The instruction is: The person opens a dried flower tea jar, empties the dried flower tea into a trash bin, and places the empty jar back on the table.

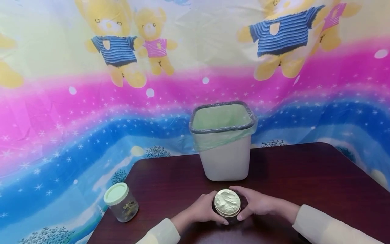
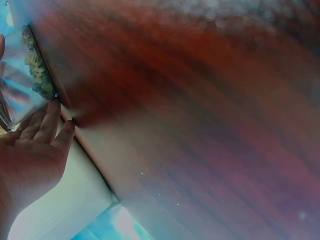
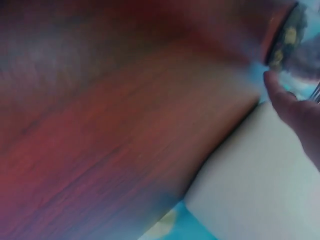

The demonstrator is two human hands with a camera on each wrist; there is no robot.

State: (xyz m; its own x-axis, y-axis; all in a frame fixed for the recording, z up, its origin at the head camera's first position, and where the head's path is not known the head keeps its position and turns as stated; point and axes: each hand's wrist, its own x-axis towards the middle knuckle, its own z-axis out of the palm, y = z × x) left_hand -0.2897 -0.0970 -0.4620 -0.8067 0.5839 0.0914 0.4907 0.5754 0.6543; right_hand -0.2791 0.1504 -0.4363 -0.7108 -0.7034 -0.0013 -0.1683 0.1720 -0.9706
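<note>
Both hands hold a clear jar with a wrinkled, shiny pale-gold top [image 1: 228, 202] at the table's near side. My left hand [image 1: 206, 208] curves round its left side, thumb at the front. From the right, my right hand [image 1: 254, 202] grips it with the thumb low in front and the fingers behind. In the left wrist view the jar's clear wall [image 2: 20, 85] shows dried yellow-green pieces [image 2: 39, 67] at the base, by the fingers. The right wrist view shows part of the jar's contents [image 3: 289, 42] above one finger; the rest of that hand is cut off.
At the left table edge stands another clear jar [image 1: 126, 210] with a pale green lid [image 1: 116, 193] and dried pieces inside. A white bin [image 1: 226, 162] with a green liner stands behind the hands on the dark red table [image 1: 289, 169]. A printed cloth [image 1: 170, 91] hangs behind.
</note>
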